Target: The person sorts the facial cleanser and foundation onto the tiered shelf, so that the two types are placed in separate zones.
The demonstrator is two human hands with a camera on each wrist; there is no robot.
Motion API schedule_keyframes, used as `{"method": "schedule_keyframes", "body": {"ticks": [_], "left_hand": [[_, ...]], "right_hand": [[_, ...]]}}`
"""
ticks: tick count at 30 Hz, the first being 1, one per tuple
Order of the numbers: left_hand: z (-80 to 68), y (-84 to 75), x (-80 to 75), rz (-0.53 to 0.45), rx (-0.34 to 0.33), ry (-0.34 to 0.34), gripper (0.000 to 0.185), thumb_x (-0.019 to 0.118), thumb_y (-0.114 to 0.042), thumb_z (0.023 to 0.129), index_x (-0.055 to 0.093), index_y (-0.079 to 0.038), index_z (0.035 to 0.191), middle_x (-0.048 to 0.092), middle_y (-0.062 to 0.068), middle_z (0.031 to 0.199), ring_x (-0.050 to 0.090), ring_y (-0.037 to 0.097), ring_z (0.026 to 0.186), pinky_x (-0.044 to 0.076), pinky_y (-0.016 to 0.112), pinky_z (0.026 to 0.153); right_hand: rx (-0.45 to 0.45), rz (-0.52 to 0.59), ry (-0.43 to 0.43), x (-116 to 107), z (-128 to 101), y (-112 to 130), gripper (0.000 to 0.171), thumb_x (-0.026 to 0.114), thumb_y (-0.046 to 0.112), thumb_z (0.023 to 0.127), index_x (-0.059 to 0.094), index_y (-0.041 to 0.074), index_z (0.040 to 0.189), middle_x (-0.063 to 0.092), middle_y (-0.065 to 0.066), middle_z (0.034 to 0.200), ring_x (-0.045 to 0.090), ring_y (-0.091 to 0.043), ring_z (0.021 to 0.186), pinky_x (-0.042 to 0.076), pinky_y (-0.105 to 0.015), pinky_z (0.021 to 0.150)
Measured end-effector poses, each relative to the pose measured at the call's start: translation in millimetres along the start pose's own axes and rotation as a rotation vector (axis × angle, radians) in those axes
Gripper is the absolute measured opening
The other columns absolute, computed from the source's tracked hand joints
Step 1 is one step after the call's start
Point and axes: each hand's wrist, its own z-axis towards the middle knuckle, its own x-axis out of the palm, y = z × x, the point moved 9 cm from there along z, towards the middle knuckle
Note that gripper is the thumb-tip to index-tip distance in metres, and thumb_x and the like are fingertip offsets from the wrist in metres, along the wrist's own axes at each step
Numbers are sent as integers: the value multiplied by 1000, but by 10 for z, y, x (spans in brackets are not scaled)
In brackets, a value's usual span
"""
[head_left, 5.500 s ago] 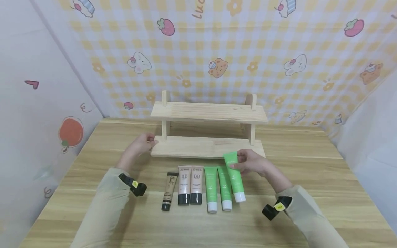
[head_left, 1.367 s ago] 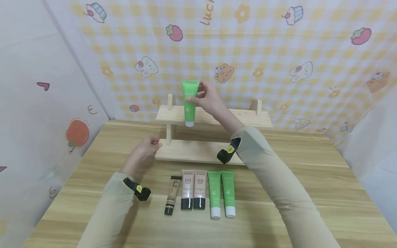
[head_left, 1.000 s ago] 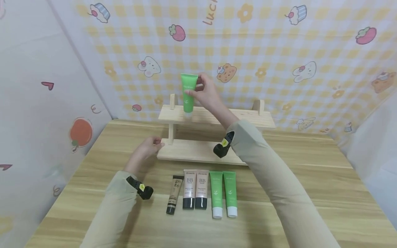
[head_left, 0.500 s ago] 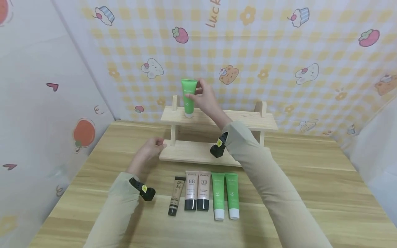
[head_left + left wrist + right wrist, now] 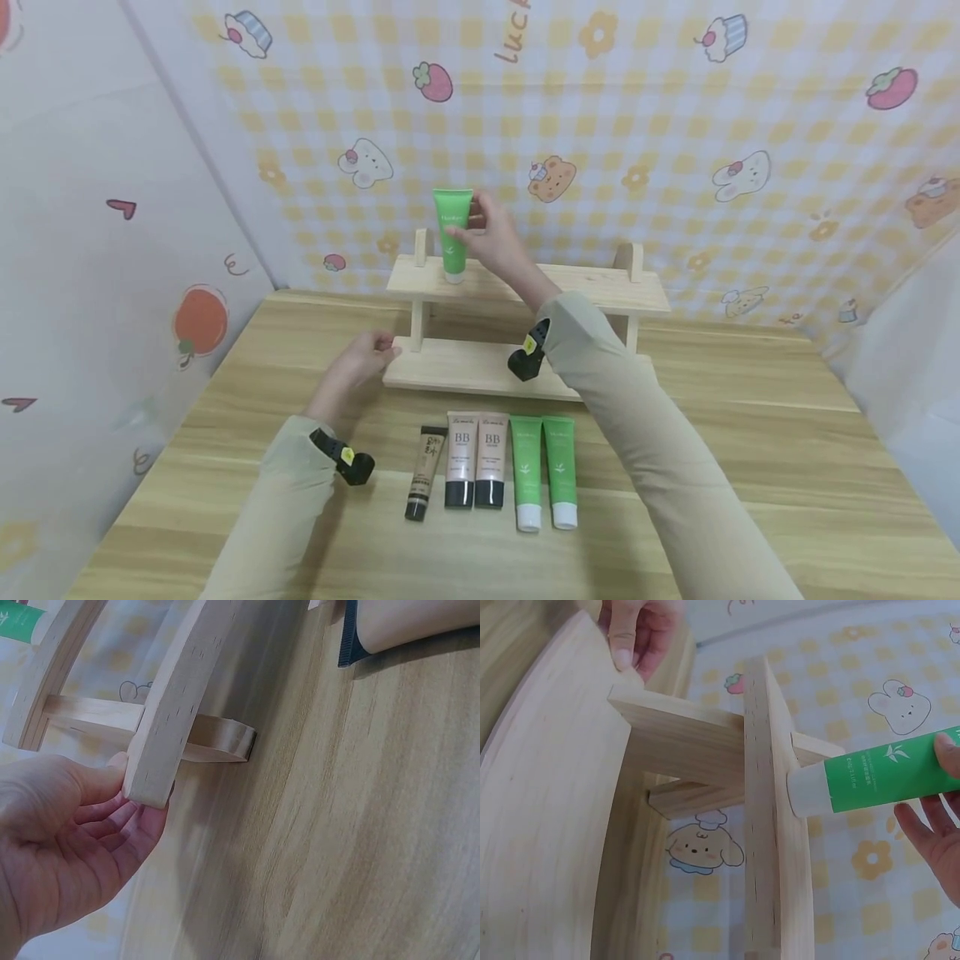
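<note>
My right hand [image 5: 486,237] pinches a green tube [image 5: 452,235] near its flat top and holds it upright, white cap down on the left part of the wooden rack's top shelf [image 5: 600,290]. In the right wrist view the tube's cap [image 5: 805,792] touches the top board [image 5: 769,825]. My left hand [image 5: 365,361] grips the left end of the rack's lower shelf [image 5: 450,367], thumb above and fingers below [image 5: 120,825]. On the table before the rack lie two green tubes [image 5: 542,471], two beige BB tubes [image 5: 476,458] and a slim tan tube [image 5: 423,472].
The wooden table [image 5: 750,467] is walled by a yellow checked cartoon backdrop [image 5: 675,125] behind and pale sheets at both sides. The rack stands at the table's back middle. Bare tabletop lies right and left of the row of tubes.
My right hand lifted the green tube from the row on the table, carried it up and left, and lowered it cap down onto the top shelf. My left hand stayed on the lower shelf's end.
</note>
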Motion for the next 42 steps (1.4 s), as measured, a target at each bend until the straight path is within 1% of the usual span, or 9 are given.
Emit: {"method": "schedule_keyframes", "body": {"ticks": [4, 8, 15, 20, 24, 29, 35, 38, 42], "left_hand": [[-5, 6, 6, 2, -12, 0, 50, 43, -19, 97, 30, 10, 135, 40, 28, 134, 39, 39, 125, 36, 45, 104], [1, 8, 5, 8, -14, 0, 49, 43, -19, 97, 31, 9, 135, 40, 27, 133, 39, 39, 124, 36, 45, 104], [20, 15, -4, -10, -12, 9, 50, 43, -19, 97, 30, 8, 136, 40, 26, 133, 41, 38, 123, 37, 44, 104], [21, 12, -17, -6, -17, 12, 49, 42, -19, 97, 30, 8, 136, 41, 26, 132, 41, 37, 123, 37, 44, 104], [30, 7, -35, 6, -1, 10, 49, 42, -19, 97, 31, 10, 135, 41, 27, 130, 42, 38, 121, 38, 44, 103], [32, -6, -28, -1, 11, 22, 50, 43, -19, 97, 30, 11, 134, 41, 28, 130, 42, 38, 120, 40, 43, 101], [54, 7, -8, -6, 0, 24, 50, 43, -19, 97, 30, 10, 136, 40, 28, 133, 41, 38, 123, 39, 43, 103], [37, 0, 1, -5, -2, 25, 51, 43, -19, 97, 29, 10, 136, 40, 28, 133, 41, 38, 123, 38, 43, 103], [22, 10, 17, -3, -11, 28, 51, 43, -20, 97, 29, 9, 136, 40, 28, 133, 41, 39, 123, 38, 44, 103]], "right_hand": [[-13, -1, 17, 5, -17, -7, 49, 62, 12, 85, 41, 9, 129, 53, -12, 126, 54, -25, 114, 48, -31, 94], [-11, 24, 21, -7, -35, -38, 55, 64, 9, 83, 39, 8, 132, 52, -13, 128, 52, -25, 117, 45, -30, 98], [23, 86, -7, -94, -104, -132, 59, 69, 16, 80, 40, 8, 130, 51, -11, 126, 50, -23, 117, 42, -29, 100], [58, 104, -22, -173, -170, -203, 58, 69, 19, 81, 41, 7, 130, 52, -13, 125, 53, -25, 115, 46, -31, 96], [100, 83, -37, -229, -225, -258, 56, 68, 24, 82, 44, 5, 129, 55, -12, 122, 56, -24, 110, 50, -31, 90], [138, 50, -32, -269, -311, -321, 54, 68, 27, 82, 48, 5, 126, 57, -12, 118, 57, -24, 107, 50, -33, 89], [187, 3, 12, -263, -432, -384, 50, 66, 24, 84, 49, 4, 125, 58, -14, 118, 57, -26, 108, 50, -34, 88], [207, -27, 38, -252, -493, -427, 51, 65, 28, 84, 49, 4, 126, 58, -14, 119, 57, -26, 109, 52, -33, 86], [201, -33, 61, -251, -569, -486, 51, 63, 30, 86, 50, 2, 126, 58, -15, 118, 57, -27, 109, 53, -35, 84]]}}
